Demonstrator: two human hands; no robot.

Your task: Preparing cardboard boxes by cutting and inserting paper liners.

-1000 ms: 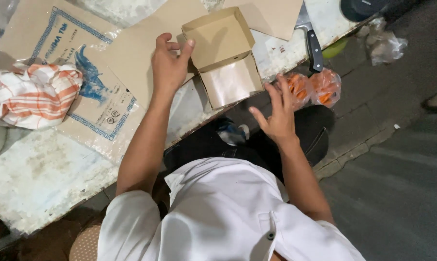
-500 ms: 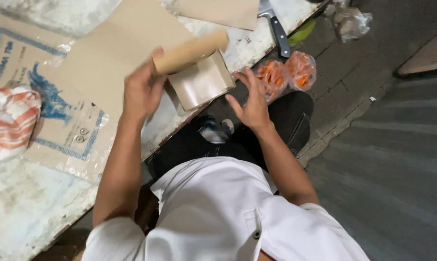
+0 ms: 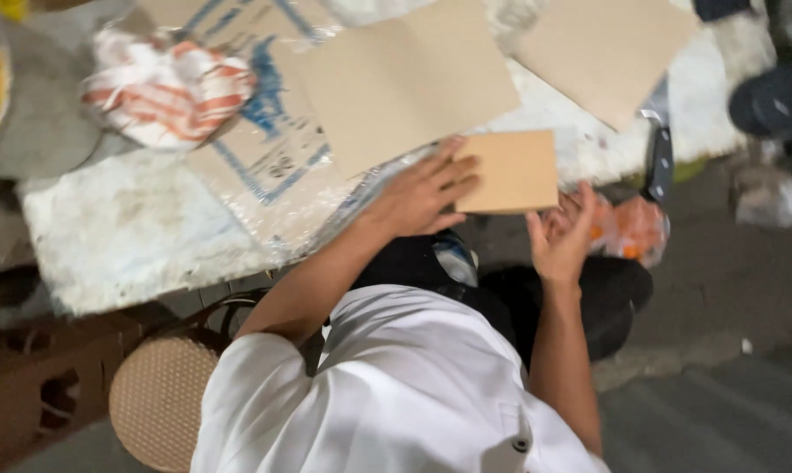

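Observation:
A small brown cardboard box (image 3: 511,171) sits at the near edge of the white worktop (image 3: 133,232), its top flat. My left hand (image 3: 420,194) reaches over from the left, its fingers laid on the box's left side and gripping it. Just below the box's right corner, my right hand (image 3: 558,238) is held up with the palm toward the box and the fingers spread, holding nothing. Whether it touches the box is unclear.
Two flat cardboard sheets (image 3: 404,83) (image 3: 601,44) lie beyond the box, over a blue-printed paper sack (image 3: 269,153). A red-and-white striped cloth (image 3: 164,83) and a grey bucket (image 3: 28,114) are at far left. A black-handled knife (image 3: 658,153), an orange bag (image 3: 634,229) and a woven stool (image 3: 159,394) are nearby.
The box's raised lid has come down, so the box now shows a flat top. My left hand has shifted onto its left side, and my right hand has stayed open beside it. The camera view has swung.

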